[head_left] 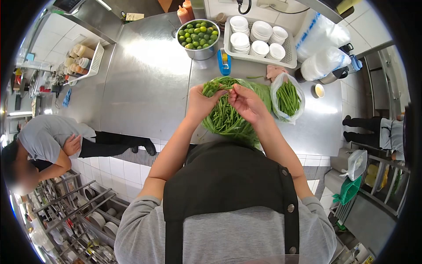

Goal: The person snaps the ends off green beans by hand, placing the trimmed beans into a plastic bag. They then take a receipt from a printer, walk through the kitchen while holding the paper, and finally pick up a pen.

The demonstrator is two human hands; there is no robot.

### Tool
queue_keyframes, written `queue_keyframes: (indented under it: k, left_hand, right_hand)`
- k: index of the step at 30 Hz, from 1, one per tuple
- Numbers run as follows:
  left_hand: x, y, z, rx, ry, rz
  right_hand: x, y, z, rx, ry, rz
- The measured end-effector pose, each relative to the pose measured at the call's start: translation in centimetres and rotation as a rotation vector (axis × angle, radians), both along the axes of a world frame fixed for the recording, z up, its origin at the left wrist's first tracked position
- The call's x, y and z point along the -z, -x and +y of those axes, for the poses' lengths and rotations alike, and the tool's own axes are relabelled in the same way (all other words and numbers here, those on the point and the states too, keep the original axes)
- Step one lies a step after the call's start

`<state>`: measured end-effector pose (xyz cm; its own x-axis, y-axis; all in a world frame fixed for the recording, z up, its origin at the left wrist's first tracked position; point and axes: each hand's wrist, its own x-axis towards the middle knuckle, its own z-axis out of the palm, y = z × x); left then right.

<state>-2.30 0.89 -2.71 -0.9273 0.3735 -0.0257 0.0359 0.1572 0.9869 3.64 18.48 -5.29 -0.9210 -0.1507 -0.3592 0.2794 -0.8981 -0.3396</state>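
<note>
My left hand (203, 104) is closed around a bunch of green beans (212, 88), held above a large open plastic bag of green beans (225, 115). My right hand (247, 102) is beside it, thumb and fingertips pinched at the right end of the bunch. To the right, a smaller clear bag (273, 93) stands open with long green beans (288, 97) in it. A pink cloth (275, 71) lies behind that bag. A blue tape dispenser (224, 64) is on the steel table (147, 83) beyond my hands.
A metal pot of limes (198, 53) and a white basket (292, 56) with stacked white dishes stand at the back. Plastic-wrapped items (323, 61) and a small yellow-filled cup (318, 91) are at right. One person (57, 136) stands left, another (384, 133) farther right.
</note>
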Motion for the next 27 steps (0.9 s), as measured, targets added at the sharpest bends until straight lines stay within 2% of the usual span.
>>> queue_keyframes:
  k: [2, 5, 7, 8, 10, 11, 12, 14, 17, 20, 24, 27]
  left_hand:
    - [1.0, 0.3, -0.1, 0.028, 0.058, 0.266]
    - [2.5, 1.2, -0.5, 0.068, 0.282, 0.708]
    - [3.7, 0.7, -1.2, 0.046, 0.274, 0.454]
    - [4.1, 0.5, -1.5, 0.043, 0.268, 0.328]
    - [2.9, 0.1, -1.7, -0.017, -0.034, -0.099]
    - [2.2, -0.2, -1.8, -0.045, -0.183, -0.314]
    - [1.8, -0.3, -1.8, -0.067, -0.332, -0.375]
    - [1.7, 0.0, -2.1, -0.117, -0.519, -0.431]
    - [1.4, 0.1, -2.4, -0.166, -0.652, -0.446]
    - [-0.1, 0.0, -2.3, -0.216, -0.658, -0.397]
    - [-0.5, -0.1, -1.8, -0.248, -0.615, -0.347]
    - [-0.6, -0.4, -1.8, -0.276, -0.57, -0.265]
  right_hand:
    - [0.0, -0.6, 0.2, 0.008, 0.04, 0.072]
    - [-0.6, -1.7, 0.6, 0.054, 0.129, 0.246]
    - [-2.7, -2.1, 1.8, 0.091, 0.129, 0.388]
    - [-3.5, -2.2, 2.5, 0.079, -0.062, 0.355]
    - [-4.5, -2.9, 3.6, 0.066, -0.443, 0.272]
    - [-4.4, -3.1, 3.7, -0.011, -0.643, 0.273]
    - [-4.3, -2.9, 3.8, -0.09, -0.844, 0.273]
    - [-3.2, -2.5, 3.9, -0.208, -1.23, 0.373]
    - [-3.1, -2.7, 1.7, -0.231, -1.298, 0.484]
    - [-4.1, -2.4, -1.3, -0.295, -1.262, 0.311]
    - [-3.9, -1.9, -3.6, -0.098, -1.396, 0.468]
    - [-3.7, -1.5, -3.4, -0.016, -1.492, 0.459]
